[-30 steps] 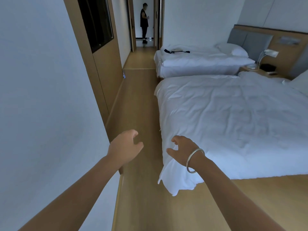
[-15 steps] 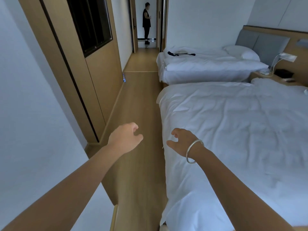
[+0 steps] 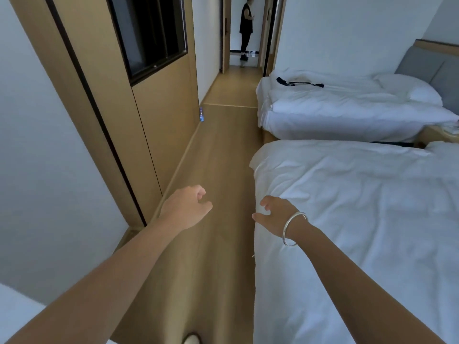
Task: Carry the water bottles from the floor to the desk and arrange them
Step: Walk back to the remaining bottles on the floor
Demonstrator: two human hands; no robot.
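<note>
A: Head view: both arms reach out over the floor. The left hand sits just below the middle of the frame, fingers loosely curled and grasping nothing. The right hand, with a bangle on its wrist, is just right of it at the edge of the near bed, fingers relaxed and likewise empty.

B: And the bottle?

A: One small bottle stands upright on the floor in the upper middle of the frame, close against the wooden wall panel. It is well apart from both hands. I see no other bottles, and no desk is in view.

B: What has changed in the last second?

A: The view has moved forward along the aisle. The wall panel with its dark window now fills the upper left, the bed's foot corner has dropped out of the lower frame, and the bottle looks larger. The hands have kept the same loose pose throughout.

B: Meaning for the task?

A: I judge this the approach walk; nothing is picked up yet. The next step would be closing the remaining stretch of floor and stooping to grip the bottle.

B: Anything else there?

A: A far bed at upper right, and a person standing in the doorway at the top.
</note>
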